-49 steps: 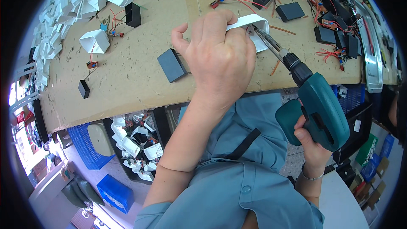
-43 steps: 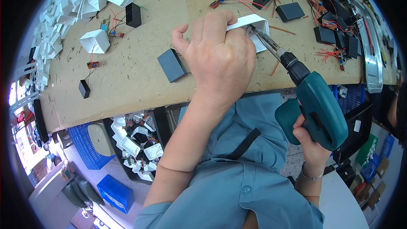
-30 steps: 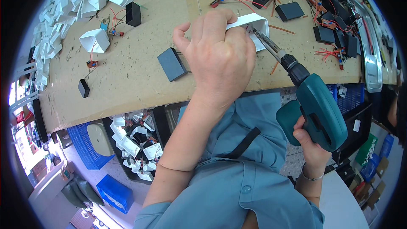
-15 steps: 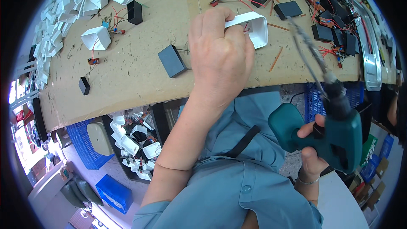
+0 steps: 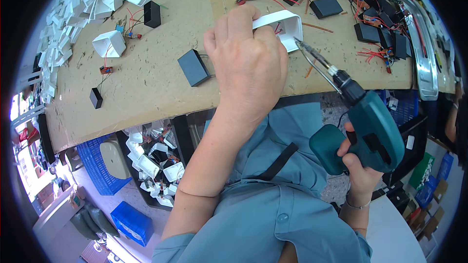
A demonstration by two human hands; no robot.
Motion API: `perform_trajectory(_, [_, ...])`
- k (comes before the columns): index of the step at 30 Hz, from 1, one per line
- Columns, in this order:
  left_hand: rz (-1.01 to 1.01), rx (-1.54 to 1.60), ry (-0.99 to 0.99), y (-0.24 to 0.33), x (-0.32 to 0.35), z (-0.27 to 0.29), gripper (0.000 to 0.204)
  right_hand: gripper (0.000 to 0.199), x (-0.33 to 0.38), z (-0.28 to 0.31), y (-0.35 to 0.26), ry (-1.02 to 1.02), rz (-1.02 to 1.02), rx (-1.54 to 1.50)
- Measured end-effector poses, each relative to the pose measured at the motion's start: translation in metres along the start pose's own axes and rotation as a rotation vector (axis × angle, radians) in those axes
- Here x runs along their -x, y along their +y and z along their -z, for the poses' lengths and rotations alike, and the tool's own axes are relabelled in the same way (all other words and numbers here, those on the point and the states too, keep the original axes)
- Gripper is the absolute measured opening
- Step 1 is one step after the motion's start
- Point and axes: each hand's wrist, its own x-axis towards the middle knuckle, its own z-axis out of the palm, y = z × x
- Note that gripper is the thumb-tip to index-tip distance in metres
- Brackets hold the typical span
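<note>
My left hand (image 5: 248, 61) grips a white plastic housing (image 5: 295, 27) from its left side, with the open end turned to the right. A bit of red wire shows inside; the rest of the interior is hidden behind my fingers. My right hand (image 5: 358, 163) is wrapped round the handle of a green pistol-shaped soldering gun (image 5: 378, 126). Its metal tip and thin side tube point up and left, ending at or just in front of the housing's lower right rim; whether they touch I cannot tell. Left of my left hand lies a dark grey box (image 5: 194, 68), wired toward it.
White housings (image 5: 97, 0) are heaped at the far left. A wired white housing (image 5: 109, 44) and a small black box (image 5: 96, 98) lie on the left of the table. Black boxes and red-wired boards (image 5: 380, 29) crowd the far right, beside a metal tray (image 5: 428, 80).
My right hand has swung the soldering gun up and left, bringing its tip from right of the housing to its rim. My left hand and the housing have shifted slightly left.
</note>
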Motion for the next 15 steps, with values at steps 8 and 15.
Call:
perform_trajectory(8, [-0.018, 0.023, 0.032, -0.003, 0.001, -0.008, 0.007, 0.054, -0.012, -0.003, -0.004, -0.05, -0.043, 0.106])
perform_trajectory(15, [-0.027, 0.027, 0.064, -0.003, 0.001, -0.009, 0.008, 0.042, -0.02, -0.011, -0.011, -0.006, -0.067, 0.066])
